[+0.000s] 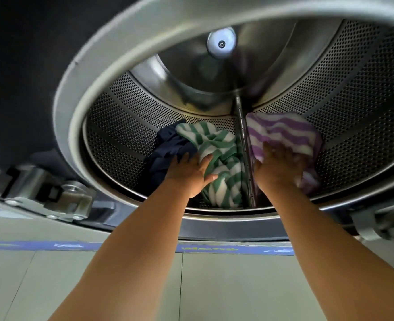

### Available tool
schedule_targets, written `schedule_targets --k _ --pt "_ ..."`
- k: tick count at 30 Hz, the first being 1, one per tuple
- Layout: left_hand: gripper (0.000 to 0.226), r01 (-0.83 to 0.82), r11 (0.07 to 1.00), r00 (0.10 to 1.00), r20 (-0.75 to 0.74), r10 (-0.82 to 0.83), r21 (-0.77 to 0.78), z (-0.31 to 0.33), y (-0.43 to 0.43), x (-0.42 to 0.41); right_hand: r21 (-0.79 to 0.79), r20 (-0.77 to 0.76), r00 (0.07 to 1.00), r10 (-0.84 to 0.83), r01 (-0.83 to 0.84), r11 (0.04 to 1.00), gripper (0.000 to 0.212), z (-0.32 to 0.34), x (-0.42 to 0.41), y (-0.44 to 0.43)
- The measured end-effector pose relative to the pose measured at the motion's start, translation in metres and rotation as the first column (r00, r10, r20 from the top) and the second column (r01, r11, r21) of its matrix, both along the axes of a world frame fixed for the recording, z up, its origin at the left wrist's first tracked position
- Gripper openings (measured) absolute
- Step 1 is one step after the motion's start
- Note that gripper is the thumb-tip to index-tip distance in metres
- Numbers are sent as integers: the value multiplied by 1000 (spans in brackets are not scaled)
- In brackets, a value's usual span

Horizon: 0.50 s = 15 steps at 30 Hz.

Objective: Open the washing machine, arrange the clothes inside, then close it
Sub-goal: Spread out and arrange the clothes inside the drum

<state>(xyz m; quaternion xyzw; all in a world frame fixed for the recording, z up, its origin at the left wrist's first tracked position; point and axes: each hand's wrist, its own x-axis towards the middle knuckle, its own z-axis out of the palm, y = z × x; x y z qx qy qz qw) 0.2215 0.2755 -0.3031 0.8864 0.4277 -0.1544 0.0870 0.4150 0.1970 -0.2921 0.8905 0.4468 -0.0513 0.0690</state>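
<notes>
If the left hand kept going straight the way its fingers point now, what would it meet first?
The left hand already rests on the green striped cloth; pushing on, it would probably bunch that cloth toward the drum's perforated wall, though depth is unclear.

hands on striped towels, drum

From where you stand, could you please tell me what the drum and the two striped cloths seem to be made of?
The drum looks like bare stainless steel: shiny, reflective, punched with rows of small holes. The green striped cloth and the purple striped cloth look like soft, fluffy fabric, perhaps terry or microfibre: matt, thick, fuzzy at the edges. The exact fibre cannot be told.
</notes>
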Motion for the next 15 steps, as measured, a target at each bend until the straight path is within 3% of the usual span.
schedule_targets --k 9,15 --pt "66 4 991 995 99 -17 134 90 -74 -26 162 -104 958 267 -249 955 57 85 -67 -77" --pt "63 20 978 987 151 -52 209 155 -136 -63 223 -98 945 312 -285 932 54 159 -99 -151"
